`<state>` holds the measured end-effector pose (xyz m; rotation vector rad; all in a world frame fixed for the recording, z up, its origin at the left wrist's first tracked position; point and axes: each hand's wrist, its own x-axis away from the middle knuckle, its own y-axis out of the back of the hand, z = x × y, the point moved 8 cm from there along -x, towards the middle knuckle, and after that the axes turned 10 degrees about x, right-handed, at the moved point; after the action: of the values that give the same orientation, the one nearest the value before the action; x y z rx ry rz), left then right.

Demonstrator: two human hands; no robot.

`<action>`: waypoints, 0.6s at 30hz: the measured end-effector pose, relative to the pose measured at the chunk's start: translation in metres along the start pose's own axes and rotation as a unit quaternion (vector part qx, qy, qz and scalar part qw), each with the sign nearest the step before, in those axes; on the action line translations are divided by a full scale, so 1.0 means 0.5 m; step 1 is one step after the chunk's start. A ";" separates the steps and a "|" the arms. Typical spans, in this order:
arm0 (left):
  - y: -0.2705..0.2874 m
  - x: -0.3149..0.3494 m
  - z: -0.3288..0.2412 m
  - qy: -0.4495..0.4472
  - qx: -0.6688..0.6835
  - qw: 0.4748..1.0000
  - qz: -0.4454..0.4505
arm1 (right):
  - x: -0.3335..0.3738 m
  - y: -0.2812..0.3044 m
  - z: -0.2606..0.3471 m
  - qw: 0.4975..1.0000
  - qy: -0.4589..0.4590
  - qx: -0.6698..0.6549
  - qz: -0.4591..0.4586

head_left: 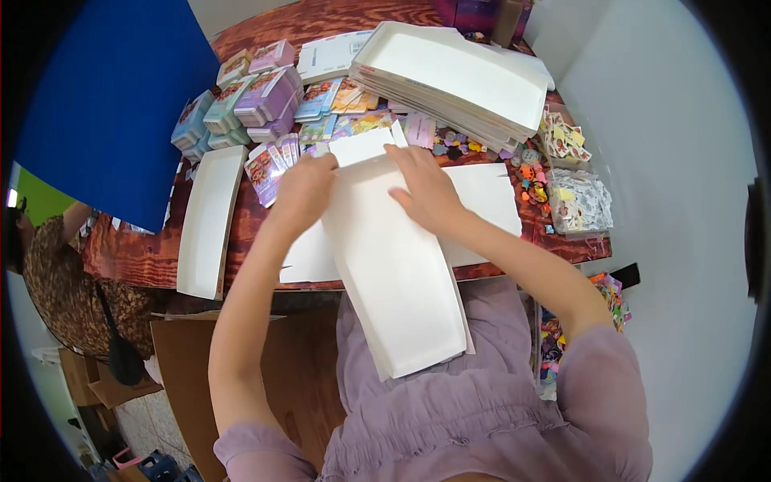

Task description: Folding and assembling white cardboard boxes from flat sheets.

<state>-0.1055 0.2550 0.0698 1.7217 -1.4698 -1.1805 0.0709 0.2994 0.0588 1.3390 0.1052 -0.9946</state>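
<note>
A long white cardboard tray (pixel 393 273) lies lengthwise before me, its near end over my lap and its far end on the table's edge. My left hand (pixel 303 191) is closed on the tray's far left corner, fingertips at the base of a raised end flap (pixel 360 148). At the far right corner my right hand (pixel 426 186) grips the same tray, fingers on the flap's side and thumb over the inside. Beneath the tray, a flat white cardboard sheet (pixel 486 205) sticks out on both sides.
Another white tray (pixel 210 221) stands at the left, and stacked trays (pixel 458 76) at the back right. Pastel card packs (pixel 265 95) are piled at the back left. Colourful small charms (pixel 532 178) and clear bags (pixel 580 201) lie right. A blue panel (pixel 112 104) and another person (pixel 60 281) are left.
</note>
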 end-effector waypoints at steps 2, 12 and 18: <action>0.053 0.009 0.013 0.049 0.008 0.999 -0.015 | 0.033 0.046 0.020 0.993 -0.069 -0.031 0.095; 0.151 -0.019 0.070 0.153 0.300 0.941 -0.026 | 0.083 0.112 -0.024 0.946 -0.144 -0.199 0.213; 0.250 -0.013 0.006 0.086 0.420 0.882 -0.195 | -0.129 0.248 -0.150 0.994 -0.104 -0.011 0.016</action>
<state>-0.1648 0.2333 0.1779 2.7220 -1.6972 -0.5204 0.1468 0.3852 0.1689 1.2068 -0.0629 -1.0976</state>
